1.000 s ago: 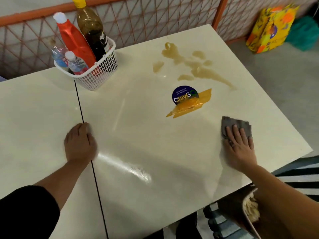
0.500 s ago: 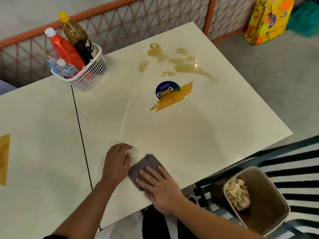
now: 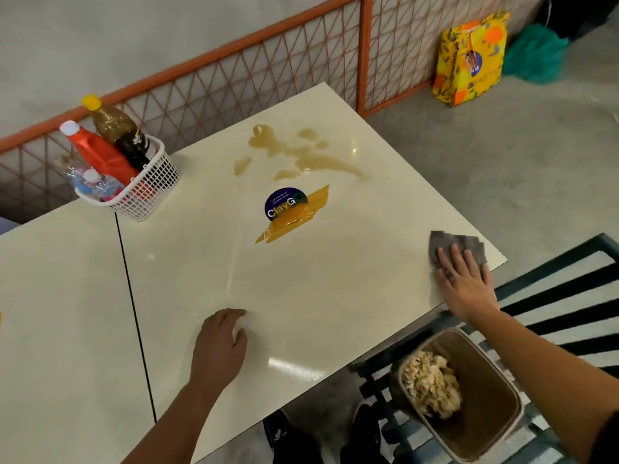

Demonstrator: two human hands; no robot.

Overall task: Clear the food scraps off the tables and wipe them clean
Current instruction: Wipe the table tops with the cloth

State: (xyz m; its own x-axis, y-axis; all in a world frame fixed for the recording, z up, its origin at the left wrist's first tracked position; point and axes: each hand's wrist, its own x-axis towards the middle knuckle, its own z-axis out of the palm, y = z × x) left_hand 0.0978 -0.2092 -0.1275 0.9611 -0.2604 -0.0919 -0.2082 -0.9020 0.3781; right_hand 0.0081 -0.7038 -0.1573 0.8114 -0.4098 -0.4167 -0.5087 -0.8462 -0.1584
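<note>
Since half a second ago, my right hand [image 3: 467, 283] has swept the grey cloth [image 3: 450, 242] away from the near edge, where it lay beside my left hand [image 3: 219, 346]. It is now out at the right-hand edge of the surface [image 3: 335, 296]. My right fingers lie straight and spread, pressing the cloth flat, and one corner of it sits right at the rim. My left hand rests on the surface with its fingers loosely curled, holding nothing and bracing me.

The food scraps [image 3: 430, 383] are in the bin [image 3: 482, 416] below the edge, so I judge that wiping is what remains. The brown spill [image 3: 301, 155] at the far side is untouched, well apart from the cloth.

To do this well, I should keep my palm flat and overlap each pass. I should draw the liquid inward rather than push it over the rim, and turn the cloth to a fresh face once it is soaked. Near the round sticker [image 3: 284, 200], the yellow tape [image 3: 294, 217] looks likely to catch, so I should go lightly there.
</note>
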